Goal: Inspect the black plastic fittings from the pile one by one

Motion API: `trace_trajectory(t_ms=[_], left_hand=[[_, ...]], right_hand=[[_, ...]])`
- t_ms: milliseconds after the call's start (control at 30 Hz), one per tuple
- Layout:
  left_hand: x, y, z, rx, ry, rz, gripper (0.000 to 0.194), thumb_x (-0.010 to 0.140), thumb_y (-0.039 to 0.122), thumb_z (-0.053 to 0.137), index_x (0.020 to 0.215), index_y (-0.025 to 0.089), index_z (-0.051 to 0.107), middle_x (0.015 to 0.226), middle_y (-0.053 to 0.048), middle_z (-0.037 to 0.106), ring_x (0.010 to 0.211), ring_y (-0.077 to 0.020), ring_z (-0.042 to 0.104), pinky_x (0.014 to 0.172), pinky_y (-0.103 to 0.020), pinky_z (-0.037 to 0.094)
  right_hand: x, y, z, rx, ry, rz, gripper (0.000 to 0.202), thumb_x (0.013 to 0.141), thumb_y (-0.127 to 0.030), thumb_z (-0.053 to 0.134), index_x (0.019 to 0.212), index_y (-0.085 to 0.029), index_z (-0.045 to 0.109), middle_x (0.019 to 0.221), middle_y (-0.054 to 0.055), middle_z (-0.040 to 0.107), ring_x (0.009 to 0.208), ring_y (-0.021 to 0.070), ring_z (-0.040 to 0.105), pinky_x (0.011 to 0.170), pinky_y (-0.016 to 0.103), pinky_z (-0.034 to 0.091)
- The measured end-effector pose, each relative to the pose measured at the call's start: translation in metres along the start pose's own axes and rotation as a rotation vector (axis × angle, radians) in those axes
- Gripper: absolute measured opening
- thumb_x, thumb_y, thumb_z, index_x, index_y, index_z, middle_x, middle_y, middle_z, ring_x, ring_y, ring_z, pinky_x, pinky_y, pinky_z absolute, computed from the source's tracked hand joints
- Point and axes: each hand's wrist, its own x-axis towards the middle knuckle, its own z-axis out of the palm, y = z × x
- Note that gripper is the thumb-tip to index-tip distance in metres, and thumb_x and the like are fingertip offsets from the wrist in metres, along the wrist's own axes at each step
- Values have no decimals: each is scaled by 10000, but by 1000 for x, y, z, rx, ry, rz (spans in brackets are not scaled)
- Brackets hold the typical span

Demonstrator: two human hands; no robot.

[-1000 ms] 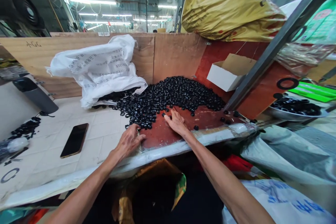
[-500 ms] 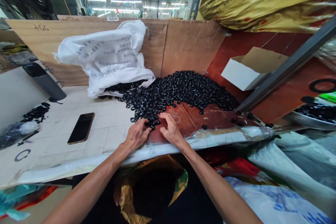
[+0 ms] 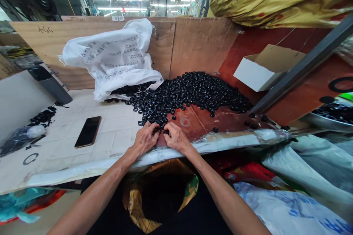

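Both hands cupped together at the near bench edge

Left hand (image 3: pixel 145 140) and right hand (image 3: pixel 176 137) meet, fingers curled around a few black rings (image 3: pixel 161 131) (grip partly hidden), raked from the heap (image 3: pixel 190 93) beyond; white sack (image 3: pixel 113 62) farther left.

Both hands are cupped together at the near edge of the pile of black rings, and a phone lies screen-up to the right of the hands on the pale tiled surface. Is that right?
Not quite. In the head view the phone lies to the left of the hands, not the right. The rest holds: the left hand and right hand are cupped together at the near edge of the pile of black rings, and the phone rests on the pale tiled surface.
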Motion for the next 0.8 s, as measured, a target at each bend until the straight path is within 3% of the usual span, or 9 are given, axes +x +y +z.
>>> trace_trajectory(t_ms=[167, 333, 500, 667, 800], left_hand=[[0, 1, -1, -7, -43, 20, 198, 933, 227, 636, 1109, 252, 723, 1000, -40, 652, 939, -210, 682, 857, -337, 566], [0, 1, 0, -28, -72, 58, 189, 941, 222, 627, 1116, 230, 698, 1075, -47, 711, 977, -215, 700, 896, -355, 557], [2, 7, 1, -75, -55, 23, 203, 883, 206, 658, 1085, 221, 653, 923, -27, 739, 852, -219, 704, 809, -357, 554], [1, 10, 3, -370, -27, -18, 268, 859, 232, 679, 1106, 215, 576, 973, -26, 720, 823, -184, 711, 778, -329, 572], [3, 9, 3, -693, -63, -106, 303, 834, 266, 734, 1084, 203, 573, 972, -24, 702, 807, -158, 703, 760, -300, 583]], right_hand=[[1, 8, -2, 107, 91, 70, 244, 799, -71, 616, 1006, -178, 689, 872, 26, 623, 671, 155, 576, 706, 289, 496], [2, 16, -2, 186, 148, 133, 111, 777, -134, 643, 869, -179, 685, 813, 31, 651, 676, 171, 604, 686, 302, 510], [3, 15, -5, 354, 188, 214, 84, 795, -267, 707, 798, -203, 652, 861, 60, 736, 782, 212, 685, 722, 328, 551], [4, 6, -13, 506, 143, 180, 127, 825, -305, 734, 764, -203, 688, 1023, 94, 782, 959, 242, 734, 850, 366, 574], [4, 5, -12, 532, 135, 222, 110, 833, -310, 731, 864, -205, 714, 949, 64, 776, 851, 213, 725, 805, 343, 584]])
